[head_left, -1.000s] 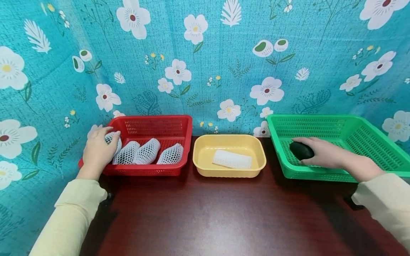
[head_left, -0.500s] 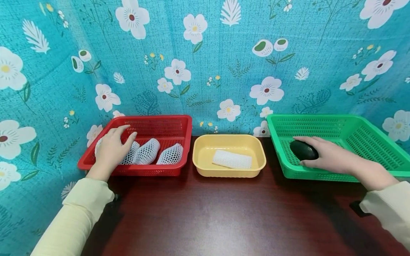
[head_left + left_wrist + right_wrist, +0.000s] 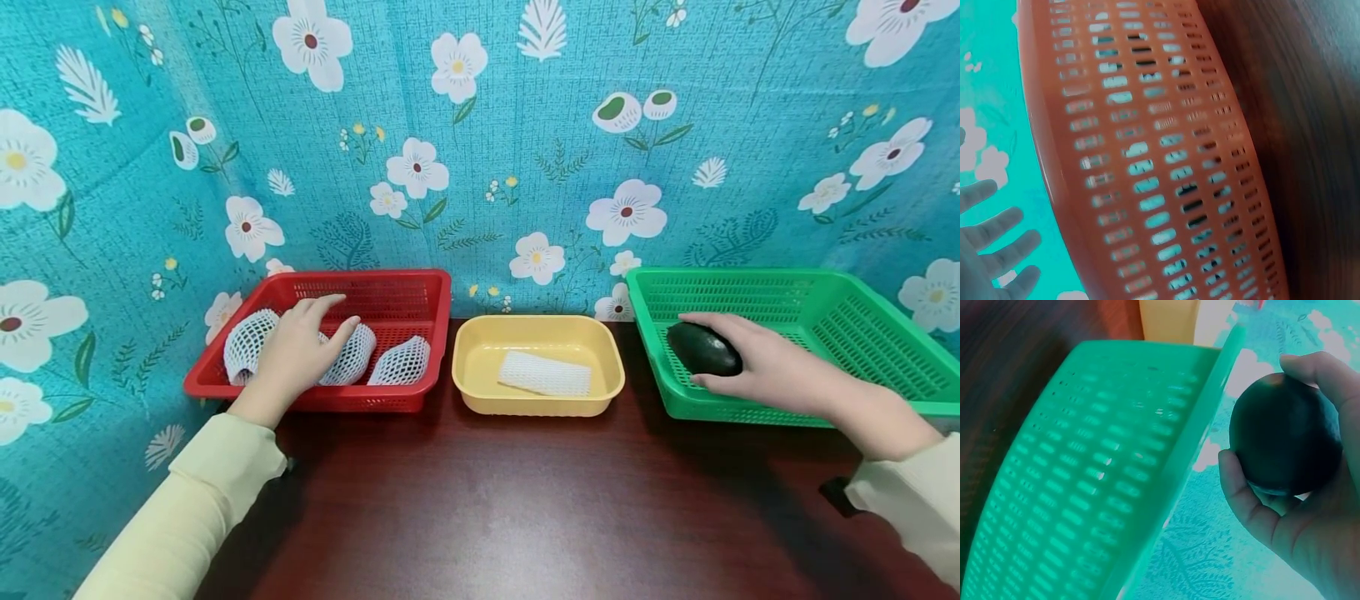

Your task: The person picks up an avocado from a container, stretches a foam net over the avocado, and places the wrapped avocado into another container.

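My right hand [image 3: 772, 362] grips a dark green, glossy avocado [image 3: 703, 348], thumb and fingers around its sides. It is over the left part of the green basket [image 3: 825, 287]. In the right wrist view the avocado [image 3: 1285, 434] shows above the basket's rim. My left hand [image 3: 300, 346] holds nothing; its fingers are spread over the red basket [image 3: 360, 287]. Beneath and beside it lie several white foam net sleeves, bulging around dark contents: one at the left [image 3: 251, 342], another right of the hand [image 3: 352, 354]. One more is partly hidden behind the hand.
Between the baskets stands a yellow tray [image 3: 480, 333] with a flat white foam net sleeve [image 3: 543, 373] in it. All three containers stand on a dark brown table [image 3: 525, 500], against a blue flowered cloth [image 3: 487, 208].
My left hand has let go of the leftmost net-wrapped item and moved right across the red basket, its fingers spreading. The avocado has shifted slightly in my right hand's grip.
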A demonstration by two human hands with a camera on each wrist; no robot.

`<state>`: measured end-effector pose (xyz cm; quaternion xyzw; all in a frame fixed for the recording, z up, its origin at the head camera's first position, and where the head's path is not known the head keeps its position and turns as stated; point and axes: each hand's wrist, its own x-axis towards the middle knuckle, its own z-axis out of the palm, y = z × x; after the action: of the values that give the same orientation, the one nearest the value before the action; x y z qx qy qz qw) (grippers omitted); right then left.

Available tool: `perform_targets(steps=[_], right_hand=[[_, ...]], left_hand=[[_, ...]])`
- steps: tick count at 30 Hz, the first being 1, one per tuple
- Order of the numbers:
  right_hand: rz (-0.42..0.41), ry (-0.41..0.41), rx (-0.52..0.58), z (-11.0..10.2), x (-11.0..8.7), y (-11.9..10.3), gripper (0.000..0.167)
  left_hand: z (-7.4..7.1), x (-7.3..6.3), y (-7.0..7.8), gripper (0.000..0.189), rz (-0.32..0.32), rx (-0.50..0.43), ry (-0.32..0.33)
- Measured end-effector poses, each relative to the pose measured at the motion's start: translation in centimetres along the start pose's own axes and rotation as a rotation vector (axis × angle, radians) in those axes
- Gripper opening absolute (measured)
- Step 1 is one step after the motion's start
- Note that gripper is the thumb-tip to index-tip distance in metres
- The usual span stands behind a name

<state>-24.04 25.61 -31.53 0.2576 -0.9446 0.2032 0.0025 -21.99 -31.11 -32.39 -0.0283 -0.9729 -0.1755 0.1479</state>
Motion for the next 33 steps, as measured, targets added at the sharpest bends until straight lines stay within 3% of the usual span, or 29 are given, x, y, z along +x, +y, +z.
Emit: perform_targets(steps=[8, 18, 33], right_hand=[[-0.052, 0.052, -0.009, 0.0, -0.3, -1.5, 0.079], [-0.192, 0.113, -0.025, 1.1, -0.6, -3.6, 0.076], [-0.21, 0.036, 0.059, 4.2, -1.6, -6.0, 0.073]], left_hand=[[0.4, 0.0, 1.9, 0.064, 0.05, -0.028, -0.043], [1.6, 0.3, 4.5, 0.069, 0.129, -0.021, -0.063], [3.4, 0.8, 7.6, 0.066, 0.218, -0.048, -0.143]])
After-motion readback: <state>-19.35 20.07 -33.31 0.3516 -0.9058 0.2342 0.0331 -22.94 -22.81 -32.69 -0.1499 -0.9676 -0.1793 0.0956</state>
